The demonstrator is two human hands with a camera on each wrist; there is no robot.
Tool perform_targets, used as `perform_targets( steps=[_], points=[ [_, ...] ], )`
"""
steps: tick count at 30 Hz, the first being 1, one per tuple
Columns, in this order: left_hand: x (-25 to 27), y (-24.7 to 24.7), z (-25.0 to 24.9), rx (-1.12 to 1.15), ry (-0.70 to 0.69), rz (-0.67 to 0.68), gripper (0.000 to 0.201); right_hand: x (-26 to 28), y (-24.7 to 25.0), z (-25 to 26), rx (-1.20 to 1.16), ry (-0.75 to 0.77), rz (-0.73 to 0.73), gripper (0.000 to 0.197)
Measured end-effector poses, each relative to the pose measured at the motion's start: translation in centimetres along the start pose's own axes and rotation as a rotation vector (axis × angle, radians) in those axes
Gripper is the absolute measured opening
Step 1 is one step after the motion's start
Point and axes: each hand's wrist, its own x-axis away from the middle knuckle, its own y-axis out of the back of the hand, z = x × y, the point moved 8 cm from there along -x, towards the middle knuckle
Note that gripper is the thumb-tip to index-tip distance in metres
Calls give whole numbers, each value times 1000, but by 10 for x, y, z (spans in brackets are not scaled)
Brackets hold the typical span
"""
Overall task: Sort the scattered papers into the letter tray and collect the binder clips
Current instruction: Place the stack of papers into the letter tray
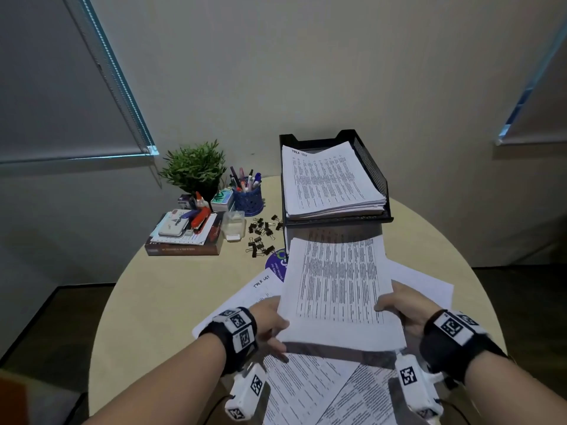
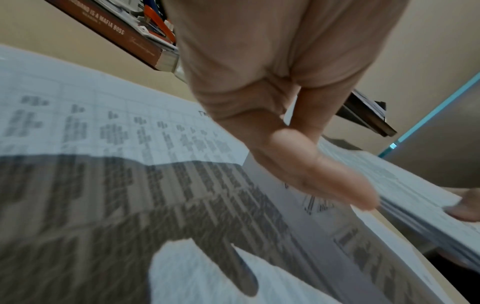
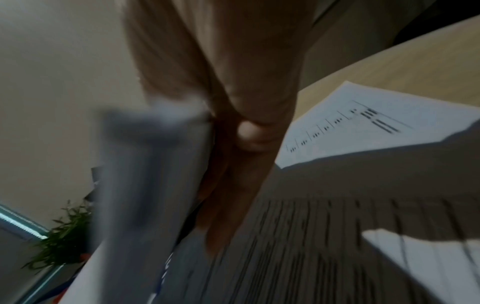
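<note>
A round table point(image 1: 171, 289) carries everything, its far edge against the wall. At its far side stands a black mesh letter tray point(image 1: 372, 173), already loaded with printed sheets whose long side runs away from the person. In front of the tray, lifted above the table, is a stack of papers point(image 1: 337, 289); its long axis also points toward the tray, the far short edge close to the tray's front lip and the near edge tipped toward the person. The left hand point(image 1: 270, 320) grips the stack's near left edge, thumb on top and fingers curled beneath. The right hand point(image 1: 399, 308) clasps the near right edge the same way. More loose sheets point(image 1: 310, 391) lie fanned at angles on the table under the stack. Left of the tray sit a potted plant point(image 1: 194, 168), a book point(image 1: 184, 248) piled with stationery, and a blue pen cup point(image 1: 248, 196). The binder clips point(image 1: 262, 234) lie scattered between book and tray.
</note>
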Motion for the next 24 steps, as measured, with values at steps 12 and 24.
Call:
perform_targets(
  steps=[12,24],
  points=[
    [-79,37,-81,322,-117,-194,52,-81,45,55,67,-66,-129,26],
    [-127,97,-93,-6,-127,-712,32,-137,71,53,91,58,-450,18]
  ],
)
